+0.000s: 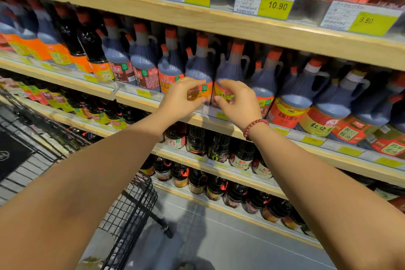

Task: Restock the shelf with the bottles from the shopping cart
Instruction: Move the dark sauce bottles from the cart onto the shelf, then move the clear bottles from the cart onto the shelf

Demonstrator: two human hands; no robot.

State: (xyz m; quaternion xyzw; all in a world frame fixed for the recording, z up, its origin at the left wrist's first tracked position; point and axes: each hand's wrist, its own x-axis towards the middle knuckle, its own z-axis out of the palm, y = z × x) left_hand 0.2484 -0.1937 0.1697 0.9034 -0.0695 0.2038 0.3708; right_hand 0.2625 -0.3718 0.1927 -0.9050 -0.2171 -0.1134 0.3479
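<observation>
Dark-brown, orange-capped left bottle [198, 66] and right bottle [231, 66] stood upright side by side, long axes vertical, on the middle shelf [131, 103] at frame centre, straight ahead of both hands. Left hand [183, 97] curled on the left bottle's lower label and right hand [237, 102] curled on the right bottle's. The hands were near each other but apart. Shopping cart [135, 204] sat in the lower left of the frame, contents unseen, so the left arm was probably nearer for the next pick.
</observation>
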